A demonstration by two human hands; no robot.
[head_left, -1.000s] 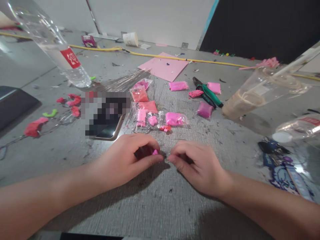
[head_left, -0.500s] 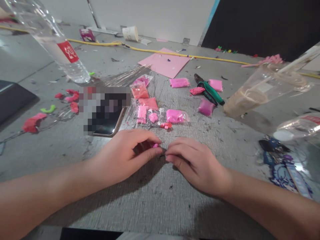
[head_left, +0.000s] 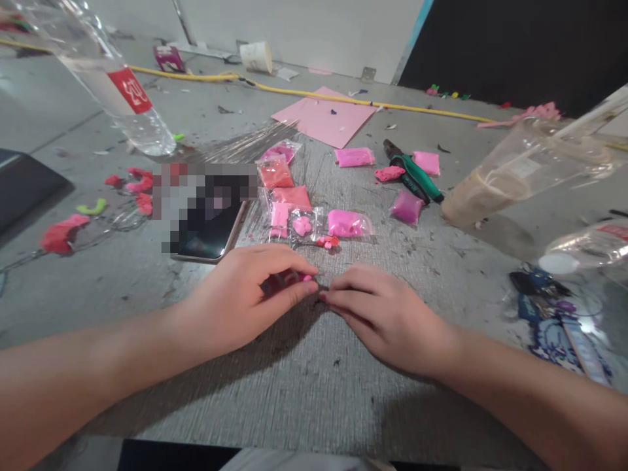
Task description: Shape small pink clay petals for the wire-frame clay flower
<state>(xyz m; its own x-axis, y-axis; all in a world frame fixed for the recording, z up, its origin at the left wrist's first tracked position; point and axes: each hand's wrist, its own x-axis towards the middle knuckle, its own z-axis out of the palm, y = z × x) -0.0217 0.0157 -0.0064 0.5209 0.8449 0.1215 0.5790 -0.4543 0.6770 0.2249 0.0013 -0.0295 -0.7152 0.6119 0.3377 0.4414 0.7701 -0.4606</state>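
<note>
A small bit of pink clay point(head_left: 307, 279) is pinched between the thumb and fingers of my left hand point(head_left: 255, 297), low over the grey table. Close to its right, my right hand point(head_left: 387, 314) has its fingers pressed together, and whatever lies between their tips is too small to make out. A narrow gap separates the two hands. Just beyond them are small red and pink clay pieces point(head_left: 328, 243) on a wire, a bag of bright pink clay point(head_left: 347, 224) and a clear bag with a pink clump point(head_left: 301, 226).
A phone point(head_left: 209, 219) and a tall water bottle point(head_left: 132, 98) stand left. Green-handled pliers point(head_left: 417, 176), a tilted drink cup point(head_left: 485, 193), a lying bottle point(head_left: 583, 252) and keychains point(head_left: 554, 327) are right. Pink paper point(head_left: 326, 119) lies behind, under a yellow cord.
The right hand's thumb has slipped mostly out of sight beneath its fingers. My left hand keeps its pinch on the pink bit. The view has shifted slightly.
</note>
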